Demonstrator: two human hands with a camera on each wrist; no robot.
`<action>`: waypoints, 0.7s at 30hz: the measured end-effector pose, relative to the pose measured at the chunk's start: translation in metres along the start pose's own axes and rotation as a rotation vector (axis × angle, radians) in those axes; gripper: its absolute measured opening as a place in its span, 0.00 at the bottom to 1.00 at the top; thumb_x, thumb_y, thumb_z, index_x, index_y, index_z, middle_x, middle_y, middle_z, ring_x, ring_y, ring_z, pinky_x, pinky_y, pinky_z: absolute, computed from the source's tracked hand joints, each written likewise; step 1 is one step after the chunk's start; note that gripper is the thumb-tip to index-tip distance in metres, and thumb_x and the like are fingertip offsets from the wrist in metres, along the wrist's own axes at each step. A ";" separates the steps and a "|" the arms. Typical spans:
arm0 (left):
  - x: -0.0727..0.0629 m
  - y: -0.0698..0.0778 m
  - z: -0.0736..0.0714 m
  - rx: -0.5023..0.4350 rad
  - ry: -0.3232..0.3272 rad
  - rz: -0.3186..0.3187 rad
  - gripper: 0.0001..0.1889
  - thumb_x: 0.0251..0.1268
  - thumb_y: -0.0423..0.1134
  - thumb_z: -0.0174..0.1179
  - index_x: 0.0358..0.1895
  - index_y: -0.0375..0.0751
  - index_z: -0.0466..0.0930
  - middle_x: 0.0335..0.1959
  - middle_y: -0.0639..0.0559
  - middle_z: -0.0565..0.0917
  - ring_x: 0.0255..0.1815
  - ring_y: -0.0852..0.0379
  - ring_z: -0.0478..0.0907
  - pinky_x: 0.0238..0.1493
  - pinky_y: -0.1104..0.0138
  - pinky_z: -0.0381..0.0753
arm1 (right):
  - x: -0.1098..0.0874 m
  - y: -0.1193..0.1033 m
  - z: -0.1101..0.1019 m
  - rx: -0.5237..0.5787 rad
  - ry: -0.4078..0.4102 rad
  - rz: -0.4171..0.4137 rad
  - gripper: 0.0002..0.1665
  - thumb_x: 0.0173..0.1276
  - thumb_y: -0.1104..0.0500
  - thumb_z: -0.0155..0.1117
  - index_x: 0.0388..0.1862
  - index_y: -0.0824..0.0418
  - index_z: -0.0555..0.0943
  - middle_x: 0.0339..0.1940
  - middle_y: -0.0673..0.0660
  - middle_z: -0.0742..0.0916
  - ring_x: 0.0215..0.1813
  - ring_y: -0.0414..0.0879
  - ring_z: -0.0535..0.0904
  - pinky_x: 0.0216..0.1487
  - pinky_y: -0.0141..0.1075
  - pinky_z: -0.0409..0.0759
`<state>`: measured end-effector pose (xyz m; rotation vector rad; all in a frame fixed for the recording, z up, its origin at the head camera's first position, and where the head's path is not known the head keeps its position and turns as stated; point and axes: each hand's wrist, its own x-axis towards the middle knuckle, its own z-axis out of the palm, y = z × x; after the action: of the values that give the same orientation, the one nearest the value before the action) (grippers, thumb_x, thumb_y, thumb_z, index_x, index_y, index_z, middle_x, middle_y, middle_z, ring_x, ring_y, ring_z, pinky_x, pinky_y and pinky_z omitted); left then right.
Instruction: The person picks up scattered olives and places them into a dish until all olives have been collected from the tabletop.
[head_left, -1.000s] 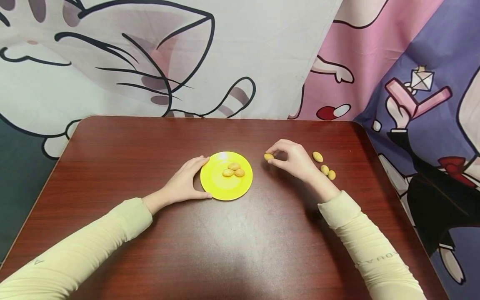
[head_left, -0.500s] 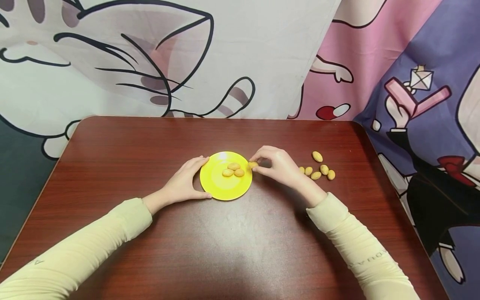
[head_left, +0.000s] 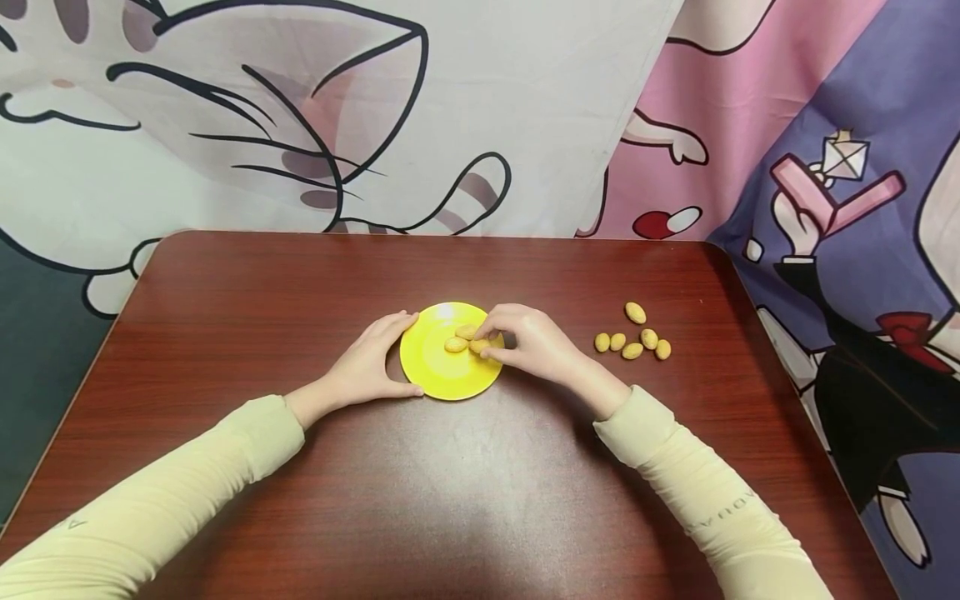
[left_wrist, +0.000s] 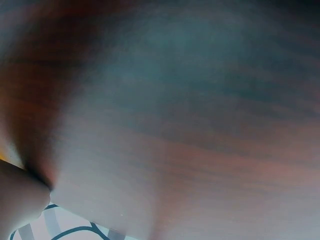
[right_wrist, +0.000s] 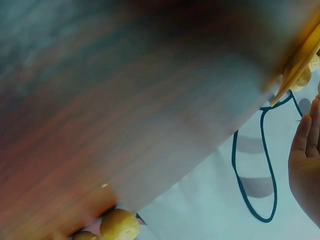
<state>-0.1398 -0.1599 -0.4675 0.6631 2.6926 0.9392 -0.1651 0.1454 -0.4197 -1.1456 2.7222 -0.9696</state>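
A yellow plate [head_left: 435, 379] lies on the table. My left hand [head_left: 363, 362] rests at its left rim, the thumb and fairly straight fingers spread apart and touching the edge. Over the plate's right side, my right hand [head_left: 536, 343] pinches a small yellow oval fruit [right_wrist: 318, 90], kumquat-like and mostly hidden by the fingertips. Right beside those fingertips lie three similar fruits [head_left: 455, 344] on the plate. In the right wrist view the plate's edge [right_wrist: 295, 65] and the right hand's fingers [right_wrist: 302, 132] show at the right border. The left wrist view shows little of that hand.
Several more yellow fruits [head_left: 648, 339] lie loose on the brown table [head_left: 300, 283], right of the plate. Two of them appear at the bottom of the right wrist view. Behind the table hangs a printed cloth [head_left: 540, 100].
My right hand has moved left with its fruit, from right of the plate to over it, uncovering more fruits on the table. The left hand and plate have stayed put.
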 end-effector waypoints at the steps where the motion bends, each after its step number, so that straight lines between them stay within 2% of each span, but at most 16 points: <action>1: 0.000 0.000 0.000 0.000 0.000 0.001 0.61 0.50 0.54 0.84 0.85 0.39 0.57 0.85 0.37 0.60 0.86 0.37 0.55 0.81 0.37 0.63 | 0.001 -0.001 0.001 -0.005 -0.003 -0.003 0.11 0.64 0.62 0.81 0.44 0.57 0.91 0.42 0.51 0.91 0.44 0.47 0.82 0.48 0.40 0.81; 4: 0.001 0.000 0.000 0.000 0.002 0.004 0.61 0.50 0.54 0.84 0.85 0.39 0.57 0.85 0.37 0.60 0.86 0.37 0.55 0.81 0.37 0.63 | 0.003 -0.003 0.005 -0.026 -0.015 -0.014 0.11 0.63 0.60 0.82 0.44 0.55 0.91 0.42 0.50 0.90 0.44 0.46 0.82 0.49 0.39 0.82; 11: 0.000 -0.002 0.001 -0.003 0.005 0.005 0.61 0.50 0.54 0.83 0.85 0.39 0.57 0.85 0.37 0.61 0.86 0.37 0.55 0.81 0.37 0.63 | 0.008 -0.002 0.011 -0.094 -0.070 -0.073 0.10 0.66 0.58 0.80 0.45 0.55 0.91 0.47 0.50 0.92 0.55 0.47 0.86 0.65 0.42 0.83; 21: 0.001 -0.001 0.001 -0.013 -0.003 -0.001 0.61 0.50 0.54 0.83 0.85 0.39 0.57 0.85 0.37 0.60 0.86 0.37 0.55 0.81 0.37 0.63 | 0.012 -0.001 0.015 -0.140 -0.113 -0.111 0.08 0.67 0.59 0.79 0.45 0.54 0.91 0.45 0.49 0.91 0.54 0.47 0.85 0.65 0.42 0.83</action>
<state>-0.1409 -0.1598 -0.4685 0.6592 2.6819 0.9543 -0.1687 0.1288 -0.4290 -1.3435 2.6976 -0.7100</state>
